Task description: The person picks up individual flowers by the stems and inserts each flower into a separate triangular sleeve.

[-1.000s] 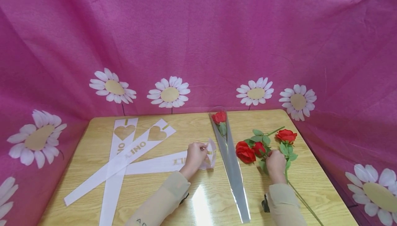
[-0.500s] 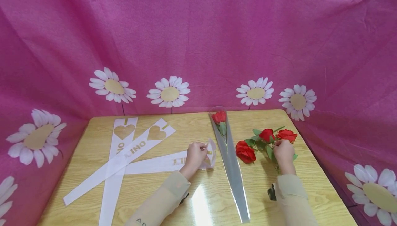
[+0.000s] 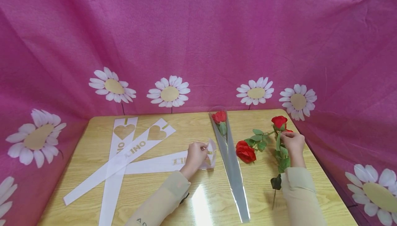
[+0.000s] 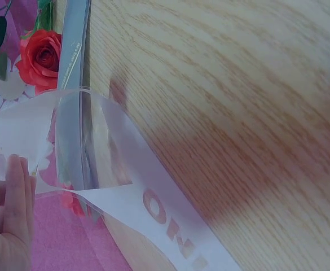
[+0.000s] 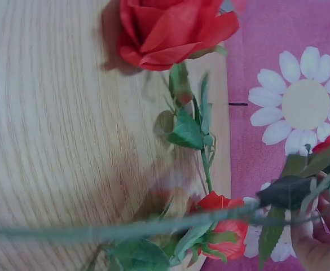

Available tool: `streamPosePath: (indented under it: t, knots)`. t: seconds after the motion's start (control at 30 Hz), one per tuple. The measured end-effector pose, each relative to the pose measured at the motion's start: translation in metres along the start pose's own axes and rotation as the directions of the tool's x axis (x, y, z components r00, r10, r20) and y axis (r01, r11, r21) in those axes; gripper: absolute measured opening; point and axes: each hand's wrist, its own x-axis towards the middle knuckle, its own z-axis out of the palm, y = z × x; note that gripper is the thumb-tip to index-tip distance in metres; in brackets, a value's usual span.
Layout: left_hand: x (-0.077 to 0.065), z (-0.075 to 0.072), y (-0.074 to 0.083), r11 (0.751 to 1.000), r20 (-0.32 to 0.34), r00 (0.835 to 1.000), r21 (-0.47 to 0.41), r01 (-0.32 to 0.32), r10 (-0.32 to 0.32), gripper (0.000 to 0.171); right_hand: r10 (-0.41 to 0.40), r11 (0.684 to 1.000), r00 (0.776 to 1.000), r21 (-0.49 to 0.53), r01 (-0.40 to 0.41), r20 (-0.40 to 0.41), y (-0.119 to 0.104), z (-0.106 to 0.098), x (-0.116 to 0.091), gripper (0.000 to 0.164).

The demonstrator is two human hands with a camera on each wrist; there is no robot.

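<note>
My left hand (image 3: 196, 154) pinches the mouth of a white-and-clear flower sleeve (image 3: 155, 162) lying on the table. In the left wrist view, that sleeve (image 4: 167, 217) gapes open beside my fingertips (image 4: 15, 169). My right hand (image 3: 294, 145) grips the stem of a red artificial rose (image 3: 279, 121), its bloom up and its leaves (image 3: 283, 158) hanging below my fingers. Its long green stem (image 5: 125, 230) crosses the right wrist view. A second rose (image 3: 289, 130) is mostly hidden behind the right hand. A third rose (image 3: 246, 151) lies nearer the middle with its leafy stem behind it.
Between the hands lies a long grey-backed clear sleeve (image 3: 231, 170) with a red rose (image 3: 219, 117) inside. Two more white sleeves (image 3: 114, 181) with heart windows cross at the left of the wooden table (image 3: 167, 202). A pink daisy-print cloth (image 3: 198, 46) surrounds the table.
My right hand has lifted the rose from among the others and carried it right and toward the back, its stem swinging more upright. The left hand has stayed at the sleeve's mouth.
</note>
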Motion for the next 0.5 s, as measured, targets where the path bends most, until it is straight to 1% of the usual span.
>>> streamPosePath:
  t: [0.07, 0.1, 0.13, 0.17, 0.23, 0.27, 0.3, 0.33, 0.37, 0.4, 0.43, 0.47, 0.5]
  knots:
    - [0.000, 0.000, 0.000, 1.000, -0.001, 1.000, 0.003, 0.000, 0.000, 0.016, 0.075, 0.987, 0.997, 0.142, -0.076, 0.012, -0.001, -0.001, 0.000, 0.014]
    - [0.000, 0.000, 0.000, 1.000, -0.001, 1.000, 0.003, 0.000, 0.000, 0.017, 0.110, 0.971, 0.994, 0.212, -0.112, 0.019, -0.001, -0.001, 0.000, 0.010]
    - [0.000, 0.000, 0.000, 1.000, -0.001, 1.000, 0.003, -0.001, 0.001, 0.017, 0.138, 0.947, 0.990, 0.290, -0.140, 0.027, -0.002, -0.001, -0.001, 0.011]
    - [0.000, 0.001, 0.000, 1.000, 0.001, 1.000, 0.003, -0.002, 0.002, 0.017, 0.171, 0.919, 0.985, 0.355, -0.171, 0.034, -0.002, -0.002, -0.002, 0.016]
    - [-0.001, 0.001, 0.000, 1.000, 0.003, 1.000, 0.004, -0.005, 0.005, 0.016, 0.212, 0.877, 0.977, 0.435, -0.203, 0.027, 0.001, -0.002, -0.001, 0.027]
    - [-0.001, 0.001, 0.001, 1.000, 0.005, 1.000, 0.000, -0.006, 0.006, 0.016, 0.223, 0.865, 0.975, 0.458, -0.204, 0.013, 0.004, -0.001, 0.000, 0.028]
    - [-0.001, 0.001, 0.001, 1.000, 0.005, 1.000, -0.002, -0.005, 0.005, 0.016, 0.230, 0.856, 0.973, 0.476, -0.205, 0.005, 0.009, 0.001, 0.003, 0.026]
    - [-0.001, 0.001, 0.001, 1.000, 0.005, 1.000, -0.004, -0.006, 0.006, 0.016, 0.237, 0.838, 0.972, 0.505, -0.205, 0.001, 0.018, 0.002, 0.010, 0.024]
    - [-0.001, 0.001, 0.001, 1.000, 0.005, 1.000, -0.004, -0.010, 0.010, 0.016, 0.254, 0.820, 0.967, 0.530, -0.214, -0.003, 0.028, 0.005, 0.016, 0.018]
    - [-0.001, 0.001, 0.001, 1.000, 0.003, 1.000, -0.005, -0.011, 0.011, 0.016, 0.265, 0.809, 0.964, 0.549, -0.211, -0.020, 0.038, 0.008, 0.023, 0.011]
    - [-0.001, 0.001, 0.001, 1.000, 0.002, 1.000, -0.008, -0.011, 0.011, 0.016, 0.275, 0.760, 0.961, 0.619, -0.198, -0.030, 0.047, 0.010, 0.030, 0.009]
    - [-0.001, 0.001, 0.001, 1.000, 0.001, 1.000, -0.010, -0.010, 0.010, 0.016, 0.295, 0.642, 0.955, 0.737, -0.211, 0.017, 0.053, 0.010, 0.036, 0.016]
    - [-0.001, 0.001, 0.001, 1.000, -0.001, 1.000, -0.010, -0.010, 0.010, 0.017, 0.317, 0.585, 0.948, 0.780, -0.224, 0.034, 0.058, 0.011, 0.041, 0.017]
